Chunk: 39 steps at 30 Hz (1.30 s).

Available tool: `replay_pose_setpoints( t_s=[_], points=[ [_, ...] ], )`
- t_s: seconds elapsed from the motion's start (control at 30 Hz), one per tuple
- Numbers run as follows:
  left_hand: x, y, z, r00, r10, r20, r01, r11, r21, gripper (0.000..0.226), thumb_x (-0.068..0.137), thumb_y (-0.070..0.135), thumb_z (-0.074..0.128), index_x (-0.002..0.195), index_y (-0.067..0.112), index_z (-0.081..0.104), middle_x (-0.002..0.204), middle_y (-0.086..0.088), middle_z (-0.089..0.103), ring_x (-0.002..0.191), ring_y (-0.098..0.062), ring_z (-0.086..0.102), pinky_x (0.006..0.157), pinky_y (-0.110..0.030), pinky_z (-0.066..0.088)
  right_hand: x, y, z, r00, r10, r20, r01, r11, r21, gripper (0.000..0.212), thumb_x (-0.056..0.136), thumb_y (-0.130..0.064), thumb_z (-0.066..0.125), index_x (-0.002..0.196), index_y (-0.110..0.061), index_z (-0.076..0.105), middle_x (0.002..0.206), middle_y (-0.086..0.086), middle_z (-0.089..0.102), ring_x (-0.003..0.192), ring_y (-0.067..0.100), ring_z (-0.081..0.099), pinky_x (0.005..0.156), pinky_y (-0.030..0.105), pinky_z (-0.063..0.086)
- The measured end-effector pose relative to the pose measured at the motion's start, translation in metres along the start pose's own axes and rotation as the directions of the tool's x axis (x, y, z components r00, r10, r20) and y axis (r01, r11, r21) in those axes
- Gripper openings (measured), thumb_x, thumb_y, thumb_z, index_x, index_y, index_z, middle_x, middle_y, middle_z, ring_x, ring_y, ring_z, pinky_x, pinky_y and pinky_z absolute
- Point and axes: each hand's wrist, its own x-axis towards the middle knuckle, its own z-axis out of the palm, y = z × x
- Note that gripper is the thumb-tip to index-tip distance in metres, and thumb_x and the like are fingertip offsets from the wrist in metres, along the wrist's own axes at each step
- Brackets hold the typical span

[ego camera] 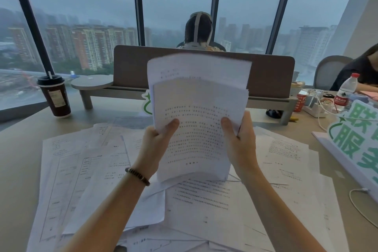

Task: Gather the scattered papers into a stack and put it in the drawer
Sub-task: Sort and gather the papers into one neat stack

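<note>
A stack of papers (196, 112) stands upright in the middle of the view, its lower edge resting on the loose sheets below. The sheets in it are not squared up: the rear ones rise higher and stick out past the front page, which shows rows of blurred print. The left hand (157, 139) grips the stack's left edge, thumb across the front page and fingers curled behind. The right hand (239, 135) grips the right edge the same way, thumb on the front and fingers wrapped round the back. A dark beaded bracelet (137, 176) circles the left wrist.

Under and around the stack, scattered papers (81, 180) cover much of the table (18, 161), overlapping at many angles; some carry forms with ruled boxes, others plain text.

Farther out, a dark takeaway cup (54, 96) with a lid and straw stands at the far left of the table. A grey desk divider (272, 75) on a raised shelf runs across the far side, and a person's head (198, 28) shows above it. At the right lie a white-and-green sign (356, 135), a water bottle (346, 92) with a red cap, a power strip with tangled white cables (319, 106), and a white cable near the table's edge. Another person sits at the far right edge. Tall windows (81, 16) behind show hazy apartment blocks.
</note>
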Motion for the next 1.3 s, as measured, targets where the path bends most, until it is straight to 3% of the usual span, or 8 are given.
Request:
replay_pose_setpoints(
  t_s=[0.23, 0.4, 0.6, 0.77, 0.83, 0.9, 1.0, 1.3],
  points=[
    [-0.007, -0.030, -0.006, 0.994, -0.099, 0.054, 0.098, 0.995, 0.025, 0.007, 0.092, 0.020, 0.067, 0.095, 0.021, 0.073, 0.087, 0.008, 0.079, 0.081, -0.010, 0.075, 0.065, -0.024, 0.060, -0.014, 0.034, 0.002, 0.984, 0.176, 0.027, -0.175, 0.984, -0.030, 0.020, 0.104, -0.029, 0.049, 0.123, -0.024, 0.049, 0.111, -0.010, 0.064, 0.098, 0.015, 0.063, 0.072, 0.028, 0.054],
    [-0.010, -0.042, -0.014, 0.975, -0.172, 0.137, 0.167, 0.985, 0.047, 0.021, 0.090, 0.024, 0.070, 0.111, 0.022, 0.072, 0.112, -0.001, 0.076, 0.106, -0.022, 0.070, 0.091, -0.043, 0.058, -0.025, 0.043, 0.004, 0.966, 0.249, 0.072, -0.253, 0.966, 0.057, 0.029, 0.102, -0.029, 0.052, 0.130, -0.032, 0.044, 0.120, -0.015, 0.061, 0.106, 0.003, 0.060, 0.084, 0.024, 0.054],
    [0.001, -0.029, -0.014, 0.954, -0.211, 0.212, 0.178, 0.970, 0.165, 0.019, 0.096, 0.032, 0.061, 0.111, 0.024, 0.069, 0.105, 0.003, 0.077, 0.099, -0.021, 0.072, 0.083, -0.043, 0.060, -0.013, 0.036, -0.003, 0.928, 0.370, 0.041, -0.367, 0.928, -0.068, 0.012, 0.105, -0.030, 0.046, 0.116, -0.026, 0.045, 0.109, -0.005, 0.065, 0.096, 0.015, 0.066, 0.073, 0.032, 0.056],
    [0.008, -0.039, -0.018, 0.934, -0.294, 0.204, 0.231, 0.931, 0.282, 0.028, 0.096, 0.034, 0.061, 0.112, 0.014, 0.071, 0.105, -0.004, 0.077, 0.094, -0.024, 0.075, 0.080, -0.043, 0.062, -0.010, 0.039, -0.026, 0.873, 0.461, 0.161, -0.402, 0.866, -0.297, 0.023, 0.103, -0.039, 0.047, 0.120, -0.024, 0.051, 0.116, -0.006, 0.064, 0.108, 0.019, 0.063, 0.092, 0.041, 0.053],
    [0.007, -0.047, -0.019, 0.889, -0.392, 0.237, 0.319, 0.902, 0.292, 0.028, 0.096, 0.031, 0.061, 0.112, 0.011, 0.071, 0.102, -0.006, 0.078, 0.091, -0.026, 0.076, 0.076, -0.042, 0.062, -0.011, 0.050, -0.043, 0.900, 0.434, 0.051, -0.332, 0.755, -0.565, 0.038, 0.102, -0.049, 0.040, 0.129, -0.024, 0.049, 0.124, -0.001, 0.060, 0.116, 0.024, 0.058, 0.096, 0.042, 0.048],
    [0.007, -0.056, -0.018, 0.851, -0.465, 0.245, 0.388, 0.870, 0.305, 0.026, 0.098, 0.029, 0.060, 0.111, 0.009, 0.070, 0.100, -0.008, 0.078, 0.089, -0.028, 0.076, 0.074, -0.042, 0.062, -0.012, 0.070, -0.067, 0.897, 0.426, -0.115, -0.308, 0.417, -0.855, 0.056, 0.099, -0.061, 0.030, 0.139, -0.024, 0.042, 0.140, 0.011, 0.050, 0.127, 0.032, 0.048, 0.104, 0.050, 0.036],
    [0.006, -0.071, -0.013, 0.820, -0.539, 0.193, 0.434, 0.805, 0.404, 0.026, 0.101, 0.029, 0.055, 0.109, 0.008, 0.070, 0.097, -0.010, 0.078, 0.087, -0.029, 0.075, 0.074, -0.039, 0.061, -0.015, 0.096, -0.098, 0.758, 0.601, -0.254, -0.388, 0.102, -0.916, 0.081, 0.087, -0.079, 0.018, 0.148, -0.026, 0.028, 0.152, 0.026, 0.029, 0.139, 0.045, 0.027, 0.110, 0.065, 0.017],
    [0.005, -0.086, -0.011, 0.791, -0.594, 0.144, 0.432, 0.710, 0.556, 0.026, 0.101, 0.031, 0.055, 0.102, 0.012, 0.072, 0.092, -0.008, 0.078, 0.083, -0.024, 0.074, 0.065, -0.029, 0.056, -0.010, 0.104, -0.093, 0.828, 0.508, -0.238, -0.383, 0.201, -0.902, 0.076, 0.089, -0.073, 0.044, 0.142, -0.020, 0.032, 0.140, 0.020, 0.036, 0.129, 0.039, 0.034, 0.104, 0.050, 0.030]
  ],
)
